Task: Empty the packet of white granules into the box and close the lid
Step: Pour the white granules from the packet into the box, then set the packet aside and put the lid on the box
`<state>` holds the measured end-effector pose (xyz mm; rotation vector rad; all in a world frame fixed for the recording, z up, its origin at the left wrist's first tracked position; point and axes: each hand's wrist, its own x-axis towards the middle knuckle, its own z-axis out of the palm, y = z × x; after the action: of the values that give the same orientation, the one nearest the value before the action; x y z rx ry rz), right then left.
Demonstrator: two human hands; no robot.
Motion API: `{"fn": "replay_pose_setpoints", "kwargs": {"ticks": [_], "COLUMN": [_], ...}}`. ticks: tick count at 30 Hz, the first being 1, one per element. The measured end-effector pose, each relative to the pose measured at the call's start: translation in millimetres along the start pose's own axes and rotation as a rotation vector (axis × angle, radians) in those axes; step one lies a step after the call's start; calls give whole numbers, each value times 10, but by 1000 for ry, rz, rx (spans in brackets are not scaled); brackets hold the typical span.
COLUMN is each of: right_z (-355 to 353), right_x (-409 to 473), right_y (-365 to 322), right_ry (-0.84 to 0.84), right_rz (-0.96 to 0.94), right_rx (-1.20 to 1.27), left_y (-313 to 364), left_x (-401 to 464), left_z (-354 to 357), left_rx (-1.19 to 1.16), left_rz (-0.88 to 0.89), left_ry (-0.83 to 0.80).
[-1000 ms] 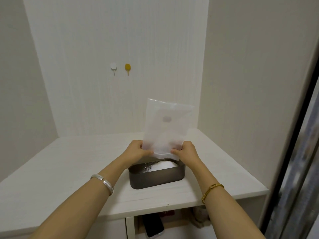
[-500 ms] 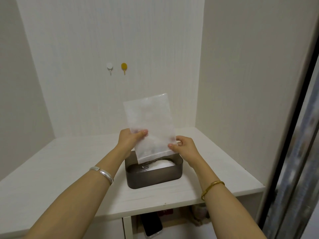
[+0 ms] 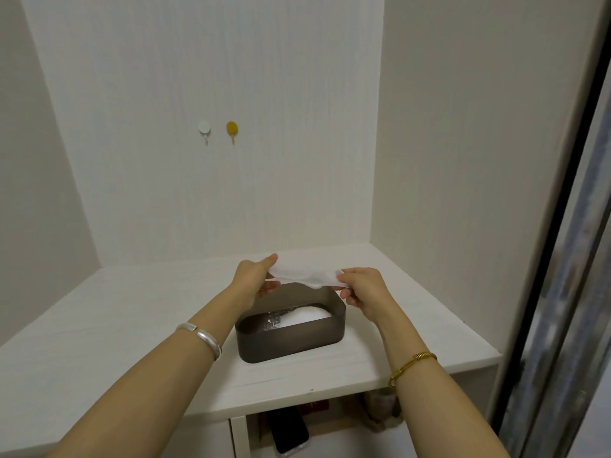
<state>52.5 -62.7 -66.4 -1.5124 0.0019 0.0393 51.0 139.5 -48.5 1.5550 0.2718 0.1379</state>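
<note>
A dark brown box (image 3: pixel 291 342) stands open on the white shelf top, with a heap of white granules (image 3: pixel 305 316) inside toward its right end. Above its far rim both hands hold the white packet (image 3: pixel 305 276), which looks limp and lies nearly flat. My left hand (image 3: pixel 254 276) pinches the packet's left end. My right hand (image 3: pixel 362 287) pinches its right end. No lid is in view.
The white shelf top (image 3: pixel 132 325) sits in a corner with walls behind and to the right. Two hooks, white (image 3: pixel 204 127) and yellow (image 3: pixel 232 128), hang on the back wall. Below the front edge, a compartment holds a dark phone (image 3: pixel 287 431).
The packet stood upright over the box and has been tipped down until it lies nearly flat between both hands. The hands have moved slightly up and back.
</note>
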Motion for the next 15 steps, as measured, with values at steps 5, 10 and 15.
{"fn": "replay_pose_setpoints", "kwargs": {"ticks": [5,10,15], "right_z": [-199,-608,-1005], "right_x": [-33,-99,-178], "right_y": [-110,-153,-46], "right_ry": [98,236,314], "right_rz": [52,36,60], "right_rx": [134,45,-173], "left_y": [58,67,46], "left_x": [-57,-91,-101], "left_z": [164,307,395], "left_rx": [57,78,77], "left_rz": [-12,14,17], "left_ry": [-71,-95,-105]}}
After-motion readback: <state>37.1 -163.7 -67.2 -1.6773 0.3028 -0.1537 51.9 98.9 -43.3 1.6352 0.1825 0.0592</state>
